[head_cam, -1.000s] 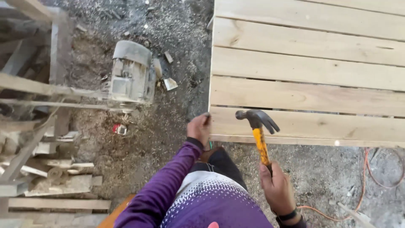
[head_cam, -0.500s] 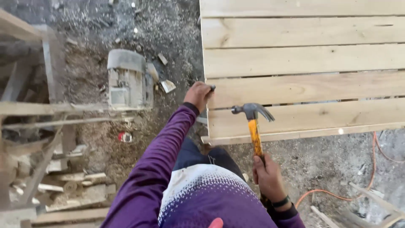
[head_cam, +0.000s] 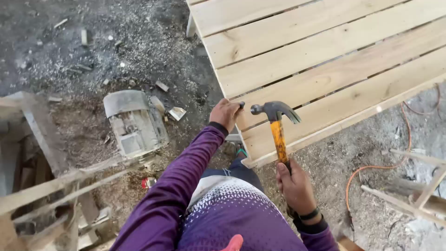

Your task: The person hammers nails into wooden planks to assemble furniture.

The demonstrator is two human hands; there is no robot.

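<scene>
Gripping the hammer (head_cam: 275,122) low on its orange handle, the right hand (head_cam: 294,186) is wrapped tight around the grip, a dark band at the wrist. The handle runs almost straight up and away from that fist, tipped a touch to the person's left, so the dark steel head sits well ahead of the knuckles, face pointing left and claw curling right. Now look at the left hand (head_cam: 226,114): it is curled in a pinch at the near-left corner of the slatted wooden platform (head_cam: 325,60), fingertips pressed against the plank edge around something small and dark — a nail, I would guess, though it is too small to be sure. That pinch lies just to the left of the hammer face, nearly level with it, with only a small gap between them. So the left hand is the nearer one to that spot; the right is well back, down by the purple shirt. Off to the left, on the sawdust-strewn ground (head_cam: 93,51), lies a grey electric motor (head_cam: 134,122), and an orange cable (head_cam: 371,169) loops on the right.
</scene>
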